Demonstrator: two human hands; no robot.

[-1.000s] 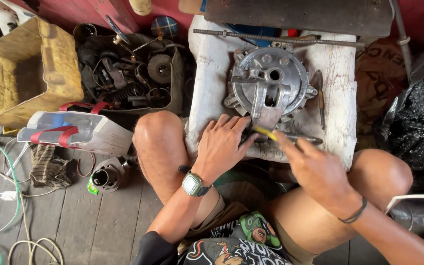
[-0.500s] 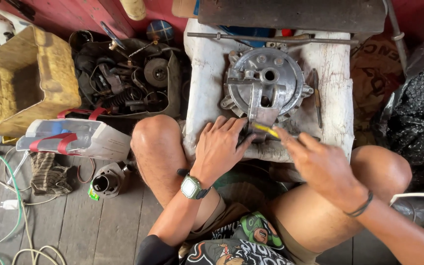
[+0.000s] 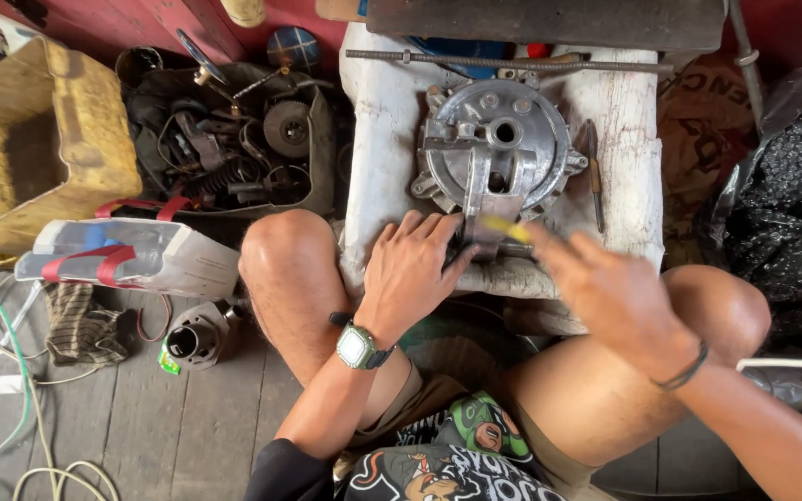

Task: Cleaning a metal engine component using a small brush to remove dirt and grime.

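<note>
Nearest the camera, the left hand point(image 3: 410, 269), a green watch point(image 3: 356, 346) on its wrist, lies flat with fingers spread on the front edge of a worn white block point(image 3: 378, 148), fingertips touching the foot of a round grey metal housing point(image 3: 496, 153). Beside it the right hand point(image 3: 610, 292) (blurred) pinches a yellow-handled tool point(image 3: 505, 228) between thumb and fingers, its tip at the housing's lower bracket. The housing sits in the middle of the block, between the knees. Farther left, a tray of dark gears and parts point(image 3: 234, 139) rests beside a yellow box point(image 3: 95, 139).
</note>
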